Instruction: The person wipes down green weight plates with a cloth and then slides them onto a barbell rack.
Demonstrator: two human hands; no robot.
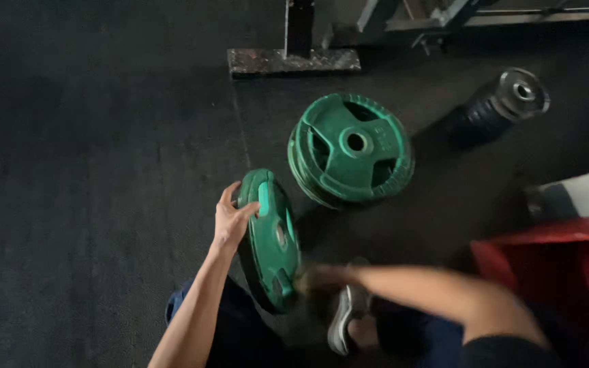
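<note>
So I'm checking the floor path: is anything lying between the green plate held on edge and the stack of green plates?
Nothing visible. The green plate, gripped by the left hand and right hand, stands on edge just short of the green plate stack; only bare dark floor lies between them.

A stack of green weight plates [351,148] is seen lying flat on the dark rubber floor [90,170], each plate pierced by grip openings around a central hole. Well apart, to the upper right, a row of black plates with a metal end cap [499,105] is laid on its side. A steel base plate with an upright post [294,60] is set at the top. A red box [560,262] is placed at the right edge.
</note>
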